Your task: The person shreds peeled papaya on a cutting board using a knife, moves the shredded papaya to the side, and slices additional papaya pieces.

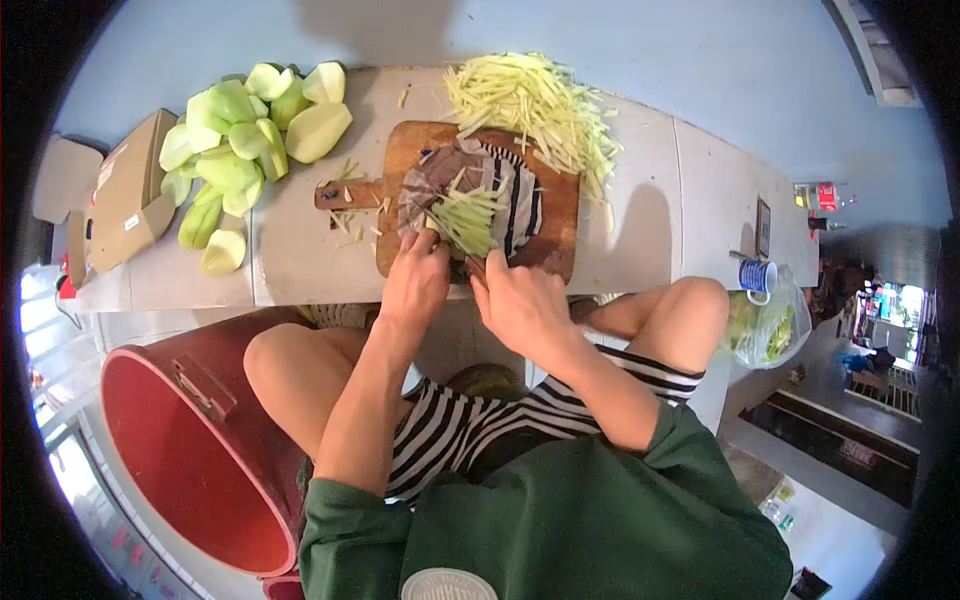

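Observation:
My left hand (415, 265) is closed at the near left of the wooden cutting board (560, 215), its fingers pinching a piece of pale green fruit (432, 226) that is mostly hidden. In my right hand (520, 300) is a knife (476, 265), its blade running up and left toward the left fingertips and partly covered by shreds. A small heap of pale green strips (468, 222) lies just beyond the blade, on a crumpled striped cloth (520, 200) spread over the board.
A large pile of shredded strips (530, 110) sits behind the board. Peeled green fruit pieces (230, 130) are heaped at left beside a cardboard box (130, 195). At right are a blue cup (757, 278) and a plastic bag (770, 330). A red bin (200, 430) stands lower left.

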Tool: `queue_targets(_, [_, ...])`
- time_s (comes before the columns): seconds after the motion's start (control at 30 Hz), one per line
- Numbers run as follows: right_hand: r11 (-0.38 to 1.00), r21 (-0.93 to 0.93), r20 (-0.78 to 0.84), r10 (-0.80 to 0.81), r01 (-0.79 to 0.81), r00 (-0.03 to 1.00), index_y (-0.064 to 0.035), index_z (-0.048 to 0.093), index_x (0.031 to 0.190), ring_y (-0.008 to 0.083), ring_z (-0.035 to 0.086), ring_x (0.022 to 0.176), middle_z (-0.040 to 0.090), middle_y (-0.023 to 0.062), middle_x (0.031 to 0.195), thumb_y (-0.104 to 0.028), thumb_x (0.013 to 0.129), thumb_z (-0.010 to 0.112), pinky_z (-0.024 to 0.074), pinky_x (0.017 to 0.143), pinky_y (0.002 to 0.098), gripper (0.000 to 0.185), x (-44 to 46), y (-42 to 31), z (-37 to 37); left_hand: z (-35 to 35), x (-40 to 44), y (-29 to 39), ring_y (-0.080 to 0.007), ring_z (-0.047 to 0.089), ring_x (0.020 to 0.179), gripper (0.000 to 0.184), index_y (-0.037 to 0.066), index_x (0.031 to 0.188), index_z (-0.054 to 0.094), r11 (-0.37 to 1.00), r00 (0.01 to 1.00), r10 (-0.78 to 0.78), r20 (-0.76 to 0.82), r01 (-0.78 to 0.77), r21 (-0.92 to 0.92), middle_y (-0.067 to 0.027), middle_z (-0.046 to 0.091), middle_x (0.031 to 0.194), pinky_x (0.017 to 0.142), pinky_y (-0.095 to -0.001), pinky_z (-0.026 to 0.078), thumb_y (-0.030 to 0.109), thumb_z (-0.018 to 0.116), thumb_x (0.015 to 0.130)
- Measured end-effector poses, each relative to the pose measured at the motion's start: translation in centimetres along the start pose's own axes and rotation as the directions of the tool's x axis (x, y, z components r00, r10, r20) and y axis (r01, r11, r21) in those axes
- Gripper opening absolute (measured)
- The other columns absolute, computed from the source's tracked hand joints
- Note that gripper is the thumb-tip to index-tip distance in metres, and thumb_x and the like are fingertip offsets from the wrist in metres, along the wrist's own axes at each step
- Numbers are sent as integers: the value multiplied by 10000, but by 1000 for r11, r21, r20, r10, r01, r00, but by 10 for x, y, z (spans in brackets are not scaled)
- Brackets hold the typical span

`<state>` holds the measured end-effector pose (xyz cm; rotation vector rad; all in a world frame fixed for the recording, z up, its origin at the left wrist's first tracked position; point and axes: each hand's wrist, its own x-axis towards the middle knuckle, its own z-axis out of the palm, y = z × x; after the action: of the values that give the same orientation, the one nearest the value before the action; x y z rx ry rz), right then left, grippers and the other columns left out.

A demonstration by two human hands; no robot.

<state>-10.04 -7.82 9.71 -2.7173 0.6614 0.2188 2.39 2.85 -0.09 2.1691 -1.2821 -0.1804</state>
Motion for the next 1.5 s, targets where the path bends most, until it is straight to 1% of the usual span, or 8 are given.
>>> queue_targets(0.2, [1000, -15, 59, 1, 0, 998, 7, 566, 961, 430, 673, 591, 651, 213, 627, -266, 960, 632, 539, 542, 523, 281, -11, -18, -48, 5, -3, -3, -353, 577, 1041, 124, -16, 884, 692, 1000, 1000, 15, -1, -15, -20, -178, 617, 1023, 928, -418, 508, 13, 615, 792])
queue_targets(0.47, [999, 0, -4, -34, 34, 999, -3, 568, 954, 421, 682, 600, 658, 217, 628, -282, 963, 620, 546, 543, 508, 283, 12, 3, 4, 2, -3, -4, -359, 577, 1045, 133, -10, 890, 687, 993, 996, 86, -14, -85, 87, -179, 620, 1055, 949, -423, 503, 18, 601, 792])
queue_targets(0.53, [1000, -10, 14, -16, 16, 1000, -4, 567, 948, 418, 684, 602, 659, 217, 626, -284, 963, 617, 548, 543, 503, 285, 4, -2, -10, 3, -5, -1, -361, 580, 1050, 143, -13, 892, 682, 1000, 1000, 12, -7, -12, -25, -179, 618, 1060, 950, -431, 500, 16, 598, 780])
queue_targets(0.9, [999, 29, 64, 20, -22, 998, 1, 560, 948, 432, 688, 624, 666, 221, 645, -286, 971, 612, 551, 571, 532, 293, -1, -10, -11, -1, -13, -5, -362, 583, 1042, 173, -23, 920, 688, 998, 1000, 25, -8, -26, -58, -172, 618, 1057, 913, -429, 509, 2, 600, 773])
queue_targets(1.07, [998, 60, -1, 3, -3, 1000, 0, 560, 941, 427, 687, 617, 666, 217, 643, -292, 973, 608, 552, 573, 528, 297, -6, -4, -1, -2, -14, -4, -366, 588, 1025, 202, -22, 945, 692, 996, 999, 38, -19, -40, -77, -165, 621, 1024, 899, -435, 512, -21, 600, 766])
queue_targets(1.17, [999, 40, 95, 10, -14, 995, 3, 558, 935, 428, 685, 612, 662, 214, 635, -291, 975, 604, 549, 565, 524, 300, -6, -7, -10, 0, -17, -6, -373, 591, 1009, 221, -24, 961, 688, 996, 1000, 4, -22, -6, -84, -165, 621, 1008, 891, -440, 511, -29, 598, 759])
queue_targets(1.27, [994, 104, 20, 14, -16, 1000, 3, 562, 941, 424, 686, 617, 658, 208, 627, -295, 975, 606, 547, 558, 520, 304, 6, 5, 16, -7, -7, -4, -378, 591, 998, 223, -24, 951, 673, 991, 995, 46, -90, -57, -124, -166, 617, 1003, 880, -446, 513, -43, 604, 740])
queue_targets(1.5, [997, 72, 44, -12, 9, 999, 10, 572, 955, 424, 691, 635, 666, 214, 646, -301, 974, 611, 550, 573, 523, 314, 0, -5, 2, -8, -16, -6, -383, 592, 1012, 209, -30, 910, 646, 988, 998, 27, -55, -35, -151, -171, 616, 1006, 864, -455, 514, -79, 612, 710])
